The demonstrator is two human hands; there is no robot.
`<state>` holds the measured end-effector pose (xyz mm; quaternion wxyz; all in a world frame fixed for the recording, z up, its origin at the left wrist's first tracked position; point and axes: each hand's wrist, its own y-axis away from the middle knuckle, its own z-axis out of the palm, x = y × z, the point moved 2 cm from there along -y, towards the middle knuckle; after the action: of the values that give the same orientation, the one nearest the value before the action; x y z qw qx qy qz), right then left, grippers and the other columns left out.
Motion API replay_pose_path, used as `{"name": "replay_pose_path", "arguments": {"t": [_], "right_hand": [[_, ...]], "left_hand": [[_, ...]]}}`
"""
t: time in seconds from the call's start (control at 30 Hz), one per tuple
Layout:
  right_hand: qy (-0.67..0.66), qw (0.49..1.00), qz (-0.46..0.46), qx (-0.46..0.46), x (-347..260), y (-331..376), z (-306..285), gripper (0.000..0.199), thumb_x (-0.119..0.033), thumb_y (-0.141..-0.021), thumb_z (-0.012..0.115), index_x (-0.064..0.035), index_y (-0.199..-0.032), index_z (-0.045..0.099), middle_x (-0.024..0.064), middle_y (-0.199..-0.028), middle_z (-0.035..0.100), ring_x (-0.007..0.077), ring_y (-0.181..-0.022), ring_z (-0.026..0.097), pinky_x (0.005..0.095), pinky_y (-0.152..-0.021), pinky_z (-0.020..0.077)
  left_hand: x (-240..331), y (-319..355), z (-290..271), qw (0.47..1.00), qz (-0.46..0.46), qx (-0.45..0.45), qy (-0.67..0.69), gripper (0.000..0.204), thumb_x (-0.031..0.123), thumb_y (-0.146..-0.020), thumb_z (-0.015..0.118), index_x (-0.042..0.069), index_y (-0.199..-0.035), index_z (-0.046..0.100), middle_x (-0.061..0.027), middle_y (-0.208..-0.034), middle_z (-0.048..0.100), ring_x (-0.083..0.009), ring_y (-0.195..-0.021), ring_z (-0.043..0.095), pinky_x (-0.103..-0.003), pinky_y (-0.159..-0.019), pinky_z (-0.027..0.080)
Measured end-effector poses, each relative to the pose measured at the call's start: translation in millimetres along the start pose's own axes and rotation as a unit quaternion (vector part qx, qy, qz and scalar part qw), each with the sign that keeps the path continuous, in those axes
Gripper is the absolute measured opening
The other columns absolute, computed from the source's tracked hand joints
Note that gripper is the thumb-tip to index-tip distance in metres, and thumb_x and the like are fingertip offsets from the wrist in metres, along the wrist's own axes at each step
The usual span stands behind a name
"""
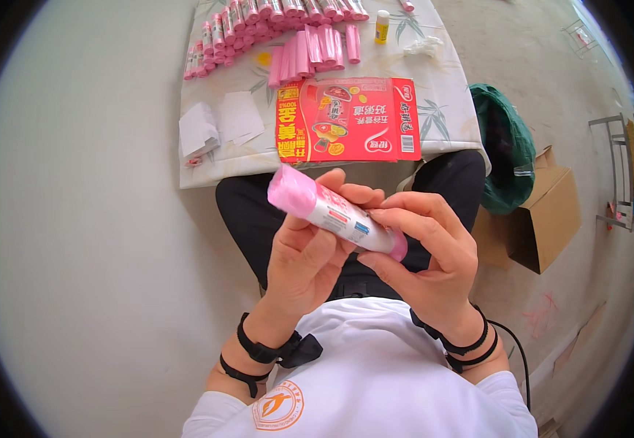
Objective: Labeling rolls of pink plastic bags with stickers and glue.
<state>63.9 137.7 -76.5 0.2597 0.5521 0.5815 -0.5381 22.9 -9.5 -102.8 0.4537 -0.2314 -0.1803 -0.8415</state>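
Note:
A roll of pink plastic bags (296, 193) with a white printed paper label (350, 224) around its middle is held slantwise above my lap. Its crumpled pink end points up and left. My left hand (304, 260) is closed around it from below, thumb on the near side and fingers behind. My right hand (437, 248) grips the lower right end, with fingertips on the label and thumb underneath. Beyond the hands, a flattened red printed cardboard sheet (368, 120) lies at the table's near edge.
The cloth-covered table (445, 95) bears stacked labelled rolls (240, 22), bare pink rolls (306, 55), a yellow glue stick (382, 28), white paper slips (239, 117) and crumpled clear plastic (424, 47). At right stand a bin lined with green plastic (507, 146) and an open cardboard box (551, 212).

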Motion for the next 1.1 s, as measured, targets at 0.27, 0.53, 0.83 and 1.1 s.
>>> {"name": "replay_pose_path", "arguments": {"t": [0.27,0.53,0.83,1.1], "right_hand": [[-0.002,1.000,-0.015,0.007,-4.0,3.9,-0.1,0.042,0.000,-0.061,0.083,-0.0040,-0.101,0.070,0.0104,-0.095,0.064,0.0205,-0.079,0.062,0.0273,-0.064,0.0507],[-0.102,0.995,0.003,-0.006,7.6,1.4,-1.1,0.037,0.004,-0.064,0.080,-0.0036,-0.100,0.071,0.0102,-0.099,0.063,0.0181,-0.081,0.062,0.0260,-0.066,0.0506],[-0.049,0.998,0.029,0.028,0.1,-5.4,-4.1,0.045,-0.001,-0.061,0.084,-0.0036,-0.103,0.068,0.0098,-0.103,0.061,0.0193,-0.088,0.062,0.0275,-0.068,0.0518],[0.019,0.999,0.030,0.020,-8.2,1.0,-5.9,0.042,-0.004,-0.058,0.086,-0.0054,-0.095,0.067,0.0074,-0.095,0.060,0.0190,-0.079,0.057,0.0274,-0.063,0.0484]], "left_hand": [[0.0,1.9,-2.0,0.997,0.041,-0.017,-0.070,0.046,0.011,-0.093,0.061,0.005,-0.134,0.041,-0.0214,-0.127,0.054,-0.0346,-0.126,0.049,-0.043,-0.103,0.045],[0.0,-0.2,1.4,0.993,0.061,-0.025,-0.095,0.048,0.012,-0.092,0.062,0.010,-0.135,0.040,-0.0248,-0.142,0.040,-0.0345,-0.134,0.040,-0.046,-0.105,0.042],[2.5,3.1,-5.4,0.988,0.033,-0.090,-0.118,0.045,0.011,-0.092,0.062,0.009,-0.132,0.041,-0.0262,-0.148,0.031,-0.0369,-0.135,0.037,-0.048,-0.108,0.037],[1.6,1.8,6.0,0.991,0.032,-0.057,-0.119,0.044,0.009,-0.091,0.061,0.010,-0.131,0.040,-0.0277,-0.145,0.034,-0.0400,-0.137,0.032,-0.050,-0.110,0.034]]}}
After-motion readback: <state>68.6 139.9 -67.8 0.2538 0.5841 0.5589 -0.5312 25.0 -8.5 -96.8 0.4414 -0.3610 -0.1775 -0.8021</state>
